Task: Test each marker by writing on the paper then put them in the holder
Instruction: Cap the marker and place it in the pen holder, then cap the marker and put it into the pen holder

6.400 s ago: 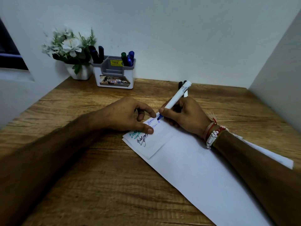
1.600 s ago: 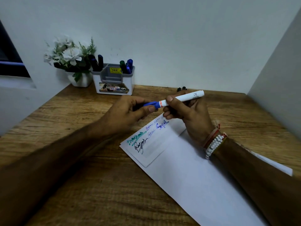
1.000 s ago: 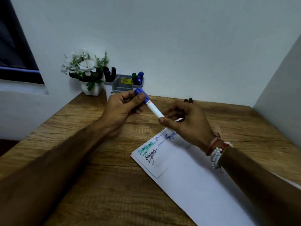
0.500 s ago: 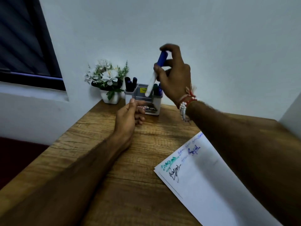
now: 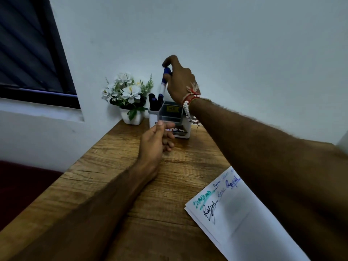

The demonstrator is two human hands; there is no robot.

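I see the marker (image 5: 163, 80) just above centre frame, upright now. Half a second ago it slanted down to the left. It has a blue cap on top and a white barrel below, which is blurred. Its lower end sits just above the dark caps of the other markers (image 5: 155, 99) in the holder's left compartment. I cannot tell whether the tip has entered the compartment.

My right hand (image 5: 178, 83) pinches the marker near the cap, forefinger arched over the top and thumb on the near side. It is lower than it was a moment ago. A bracelet (image 5: 188, 108) of white beads and red thread sits on that wrist, in front of the holder's right side.

The holder (image 5: 169, 117), grey and white with a yellow label, stands at the back of the table (image 5: 169, 176), against the wall.

My left hand (image 5: 156, 142) stays just in front of the holder, fingers loosely curled, thumb up, holding nothing.

White flowers (image 5: 128, 91) in a small pot stand just left of the holder. The paper (image 5: 244, 219) lies lower right, with green, black and blue writing at its near corner. A dark window (image 5: 28, 53) fills the upper left.
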